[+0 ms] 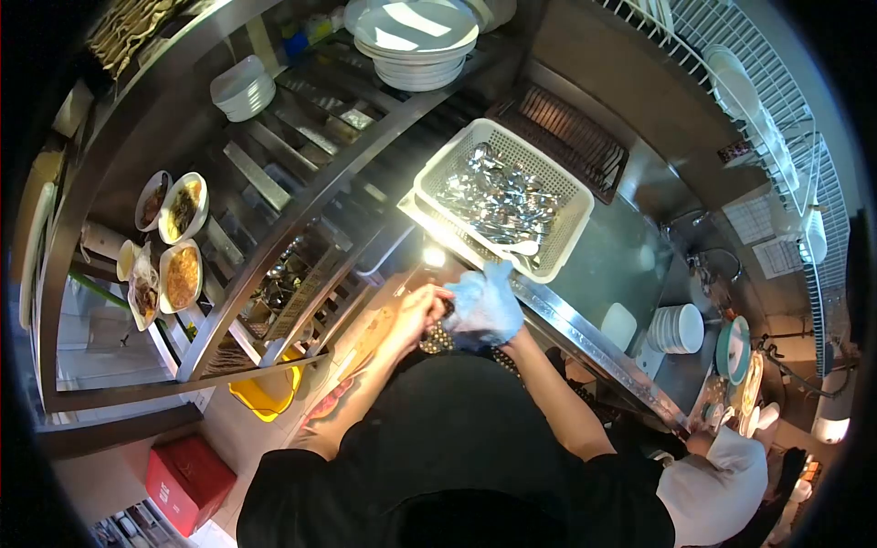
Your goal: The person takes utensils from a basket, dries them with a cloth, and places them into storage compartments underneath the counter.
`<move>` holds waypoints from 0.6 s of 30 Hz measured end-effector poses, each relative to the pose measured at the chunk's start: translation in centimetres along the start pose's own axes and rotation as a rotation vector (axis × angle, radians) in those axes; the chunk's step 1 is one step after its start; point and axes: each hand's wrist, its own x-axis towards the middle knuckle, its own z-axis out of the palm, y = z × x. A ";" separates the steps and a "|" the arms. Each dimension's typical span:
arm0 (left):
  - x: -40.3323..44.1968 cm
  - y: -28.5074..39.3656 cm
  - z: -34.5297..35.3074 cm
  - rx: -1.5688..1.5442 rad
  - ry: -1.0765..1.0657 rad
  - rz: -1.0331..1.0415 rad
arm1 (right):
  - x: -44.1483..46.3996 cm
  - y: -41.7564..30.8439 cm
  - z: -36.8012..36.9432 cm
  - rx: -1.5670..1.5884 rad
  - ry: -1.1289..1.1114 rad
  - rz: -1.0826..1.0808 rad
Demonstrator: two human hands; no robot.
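Note:
My left hand (422,312) is closed in front of my body, its fingers pinched on something small and dark that I cannot make out. Close beside it, my right hand (513,331) is closed around a light blue cloth (477,303), which hides most of the fingers. The two hands nearly meet. Just beyond them, a white perforated basket (574,228) stands on the steel counter, holding a heap of shiny metal cutlery (501,194). A white spoon (523,247) lies at the heap's near edge.
Left stands a slatted metal shelf (265,173) with stacked plates (416,46) and bowls of food (183,274). White bowls (676,329) stand right, near a sink. A yellow bucket (265,391) and a red box (189,481) are on the floor. Another person's sleeve (717,489) shows lower right.

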 end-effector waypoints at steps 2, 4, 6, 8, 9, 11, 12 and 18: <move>0.9 0.1 3.2 0.040 -0.023 -0.141 | 1.6 1.0 -0.6 -0.304 0.021 -0.300; 0.7 0.6 6.7 0.074 0.034 -0.044 | 3.2 2.0 -1.8 -0.600 0.110 -0.569; 0.7 -0.2 4.8 0.176 0.050 -0.170 | 4.1 2.6 -2.8 -0.663 0.160 -0.694; 0.7 0.9 4.6 0.179 -0.002 -0.269 | 3.8 1.7 -3.3 -0.968 0.145 -0.657; 0.5 1.4 4.7 0.172 -0.081 -0.283 | 3.4 1.2 -3.8 -1.281 0.129 -0.594; -0.7 1.6 5.3 0.224 -0.139 -0.279 | 2.1 -1.6 -4.6 -0.583 -0.057 -0.513; -1.4 1.3 5.5 0.276 -0.201 -0.272 | 1.3 -3.5 -4.6 0.113 -0.219 -0.399; -0.8 -0.1 1.2 -0.157 0.038 -0.205 | -1.8 -8.0 -7.8 -0.067 -0.031 -0.474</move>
